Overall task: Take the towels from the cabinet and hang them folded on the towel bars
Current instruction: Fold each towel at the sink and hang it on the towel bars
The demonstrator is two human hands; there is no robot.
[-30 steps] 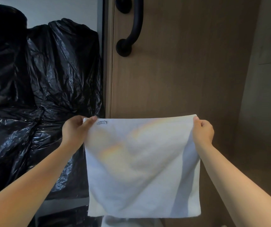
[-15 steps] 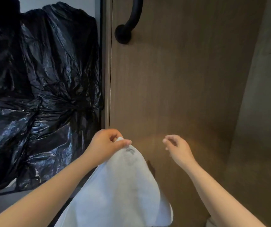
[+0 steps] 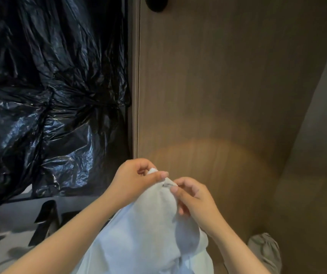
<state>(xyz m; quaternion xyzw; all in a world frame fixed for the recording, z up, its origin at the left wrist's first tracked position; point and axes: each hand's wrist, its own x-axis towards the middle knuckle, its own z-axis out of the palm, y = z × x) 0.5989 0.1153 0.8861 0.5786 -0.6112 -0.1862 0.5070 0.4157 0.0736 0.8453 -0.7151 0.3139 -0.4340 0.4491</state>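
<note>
White towel point(image 3: 148, 234) hangs from your hands. Left hand point(image 3: 134, 180) grips top corner, fingers point(image 3: 145, 168) curled round it. Right hand point(image 3: 195, 202) pinches edge just beside small label point(image 3: 166, 184).

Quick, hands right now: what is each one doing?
Left hand: grips the top corner of the white towel.
Right hand: pinches the same towel beside the label.

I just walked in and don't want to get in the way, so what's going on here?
A person is working a white towel with both hands in front of a wooden door. The left hand pinches the towel's top corner, and the right hand pinches it right beside that, at the small label. The rest of the towel hangs loose below. Black plastic bags sit to the left. No towel bar is in view, so nothing is hung yet.
</note>
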